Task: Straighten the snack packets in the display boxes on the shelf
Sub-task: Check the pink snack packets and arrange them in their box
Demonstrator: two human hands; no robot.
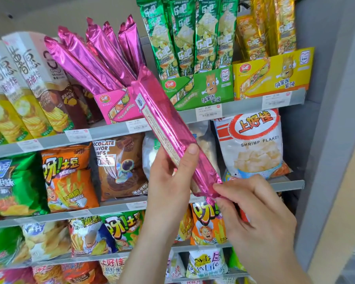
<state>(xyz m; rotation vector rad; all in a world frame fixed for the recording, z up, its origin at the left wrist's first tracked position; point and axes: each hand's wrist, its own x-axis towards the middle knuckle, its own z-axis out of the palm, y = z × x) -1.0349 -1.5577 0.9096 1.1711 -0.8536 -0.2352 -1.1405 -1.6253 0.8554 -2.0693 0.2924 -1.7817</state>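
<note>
A long pink foil snack packet (162,119) is held out in front of the shelf, tilted from upper left to lower right. My left hand (170,181) grips its lower half, thumb on the front. My right hand (252,210) pinches the packet's bottom sealed end. Behind it stands the pink display box (115,103) on the top shelf, with several pink packets (90,60) leaning left in it. Beside it to the right stand a green display box (203,89) with upright green packets (187,35) and a yellow display box (275,74) with yellow packets (264,31).
Tall chip cartons (27,83) fill the top shelf's left. Lower shelves hold bagged snacks, including a white shrimp flakes bag (254,144) and a brown chocolate rings bag (119,167). A grey shelf upright (326,119) bounds the right side.
</note>
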